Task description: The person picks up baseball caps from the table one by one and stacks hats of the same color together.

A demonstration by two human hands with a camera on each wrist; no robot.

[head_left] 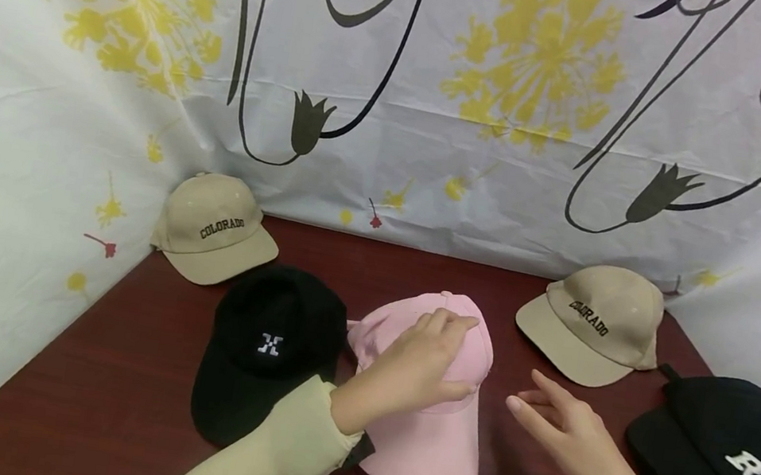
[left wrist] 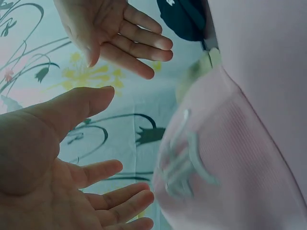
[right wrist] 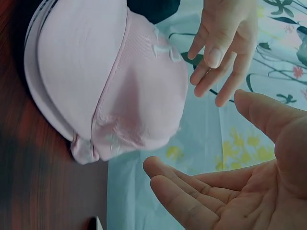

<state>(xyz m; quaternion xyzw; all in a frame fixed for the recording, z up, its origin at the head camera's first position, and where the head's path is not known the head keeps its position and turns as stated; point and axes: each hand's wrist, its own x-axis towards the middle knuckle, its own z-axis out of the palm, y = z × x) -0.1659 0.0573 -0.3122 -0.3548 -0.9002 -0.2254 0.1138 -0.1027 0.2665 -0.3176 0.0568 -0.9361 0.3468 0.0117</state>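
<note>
In the head view a pink baseball cap (head_left: 423,448) sits mid-table with its brim toward me. My left hand (head_left: 410,366) hovers over its crown, hiding most of the front. The fingers are loosely spread and hold nothing; a small gap to the cap shows in the right wrist view. Pale raised lettering marks the pink crown (right wrist: 144,91), and a second pink brim layer shows under the upper one there. To the right of the cap, my right hand (head_left: 564,434) hangs in the air with relaxed fingers and nothing in it.
A black cap (head_left: 283,321) with a white emblem stands just left of the pink one. Beige COLORADO caps sit at the back left (head_left: 213,215) and back right (head_left: 602,311). A black cap with a white R (head_left: 706,449) lies far right. Patterned cloth (head_left: 404,56) walls the dark red table (head_left: 94,384).
</note>
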